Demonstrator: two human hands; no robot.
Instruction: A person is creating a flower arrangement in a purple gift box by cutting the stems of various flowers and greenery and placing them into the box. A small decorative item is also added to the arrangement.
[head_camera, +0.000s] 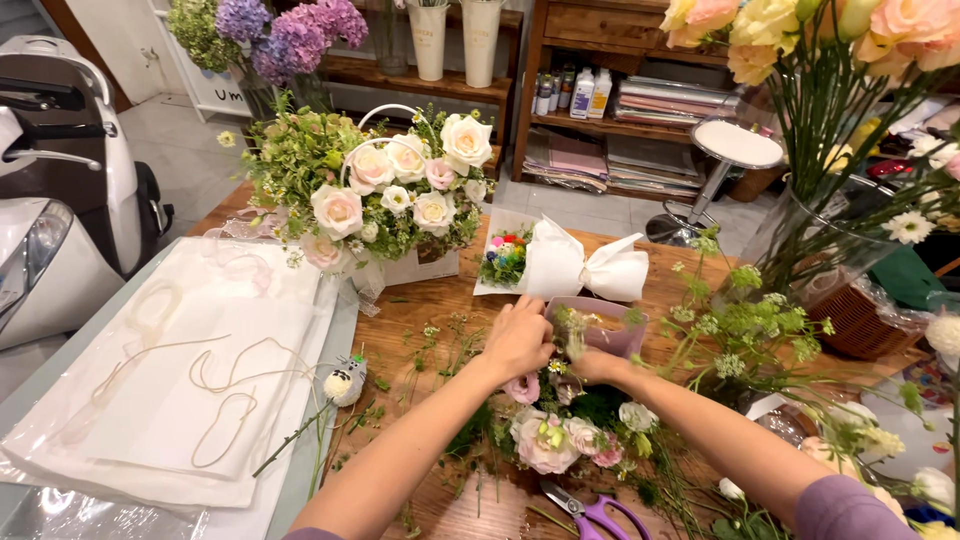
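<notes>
This is looking like a flower shop's work area. A finished rose arrangement (385, 195) is sitting on the wooden worktable (440, 310), stems and clippings are lying scattered across it, and purple scissors (595, 512) are resting near the edge. Hydrangeas (290, 35) and tall vases (455, 38) are standing on shelves behind, beside stacked wrapping paper (655, 100), and white wrapping sheets (190, 380) are lying spread out.

rose basket (400, 195) | purple scissors (596, 516) | white stool (738, 145) | scooter (50, 190)

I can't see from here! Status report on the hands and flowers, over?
Left hand and right hand at the mauve paper wrap. Pink-and-white flower bunch below. Purple-handled scissors near.
</notes>
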